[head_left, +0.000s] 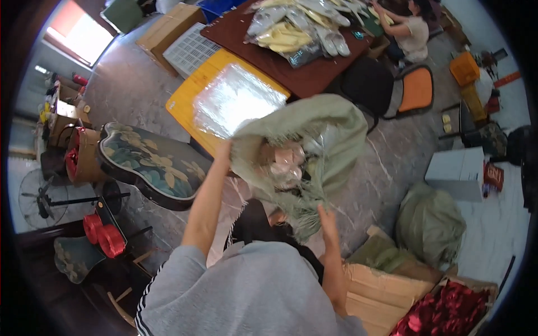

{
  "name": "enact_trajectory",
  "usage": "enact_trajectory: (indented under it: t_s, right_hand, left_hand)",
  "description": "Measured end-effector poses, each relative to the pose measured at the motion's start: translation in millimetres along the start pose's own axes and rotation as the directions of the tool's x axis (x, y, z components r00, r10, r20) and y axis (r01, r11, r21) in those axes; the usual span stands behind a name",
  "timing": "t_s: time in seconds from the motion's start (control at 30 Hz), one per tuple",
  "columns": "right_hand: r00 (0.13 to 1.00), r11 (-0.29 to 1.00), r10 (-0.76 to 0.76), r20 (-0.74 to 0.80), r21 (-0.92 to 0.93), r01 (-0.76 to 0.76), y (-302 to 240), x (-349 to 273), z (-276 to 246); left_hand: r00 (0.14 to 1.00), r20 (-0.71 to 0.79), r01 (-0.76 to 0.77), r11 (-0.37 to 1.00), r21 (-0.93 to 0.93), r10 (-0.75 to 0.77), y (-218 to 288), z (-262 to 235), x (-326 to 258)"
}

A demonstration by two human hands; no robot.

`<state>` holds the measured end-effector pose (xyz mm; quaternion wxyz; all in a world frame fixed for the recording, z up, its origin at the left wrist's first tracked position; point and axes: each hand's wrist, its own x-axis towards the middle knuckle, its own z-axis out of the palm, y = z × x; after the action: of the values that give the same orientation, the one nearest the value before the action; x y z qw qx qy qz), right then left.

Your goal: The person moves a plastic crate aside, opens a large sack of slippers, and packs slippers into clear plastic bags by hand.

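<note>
Two hands hold a pale green woven sack (pixel 314 134) up over the floor. The left hand (pixel 225 150), at nine o'clock of its mouth, grips the rim, its fingers hidden in the cloth. The right hand (pixel 327 219), at six o'clock, pinches the frayed edge. A yellow worktop (pixel 188 95) lies at eleven o'clock.

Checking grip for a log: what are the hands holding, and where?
Both hold the green woven sack: left hand at its open rim's left edge, right hand at the frayed lower rim.
</note>
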<state>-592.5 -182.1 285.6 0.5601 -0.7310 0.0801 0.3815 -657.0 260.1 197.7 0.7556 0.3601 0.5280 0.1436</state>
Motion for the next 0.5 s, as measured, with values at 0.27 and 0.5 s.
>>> enact_trajectory:
  t_s: [0.27, 0.5]
  right_hand:
    - [0.912, 0.994, -0.04, -0.407, -0.112, -0.007, 94.5, -18.9, -56.6]
    - [0.931, 0.929, -0.252, -0.263, -0.335, 0.157, 96.4, -8.9, -22.5]
  left_hand:
    - [0.517, 0.272, -0.415, -0.04, 0.909, 0.812, 20.5, 76.3, -64.6]
    - [0.215, 0.973, -0.908, -0.349, 0.232, 0.089, -88.2, 96.9, -148.6]
